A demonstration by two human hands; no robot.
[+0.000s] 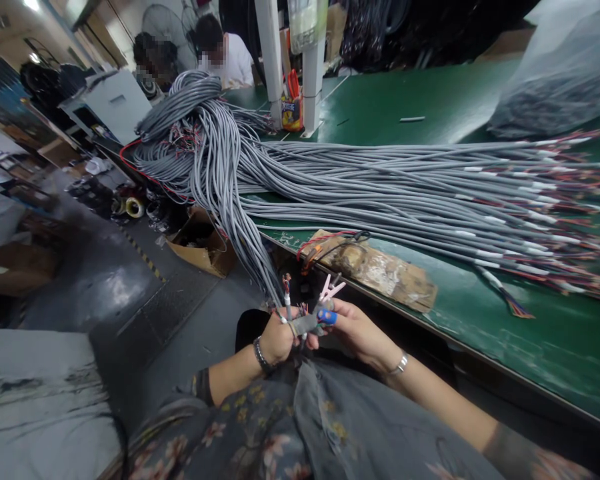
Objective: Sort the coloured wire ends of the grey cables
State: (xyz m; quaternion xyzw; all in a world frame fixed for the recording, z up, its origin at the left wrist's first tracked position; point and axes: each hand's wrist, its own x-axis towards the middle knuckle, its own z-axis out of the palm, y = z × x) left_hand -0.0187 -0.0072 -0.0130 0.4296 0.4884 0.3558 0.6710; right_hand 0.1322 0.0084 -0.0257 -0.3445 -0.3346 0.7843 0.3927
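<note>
Easily dozens of cables (340, 170); left grip (277, 337), right grip (351, 325): two.

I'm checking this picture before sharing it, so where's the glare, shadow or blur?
All in the head view: glare on the green table; dark shadow beneath its near edge; wire ends at right look soft; ceiling lamp at upper left glows white.

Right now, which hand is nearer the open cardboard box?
Left. The left hand is below and right of the open cardboard box in view; the right hand is farther right, past the left.
</note>
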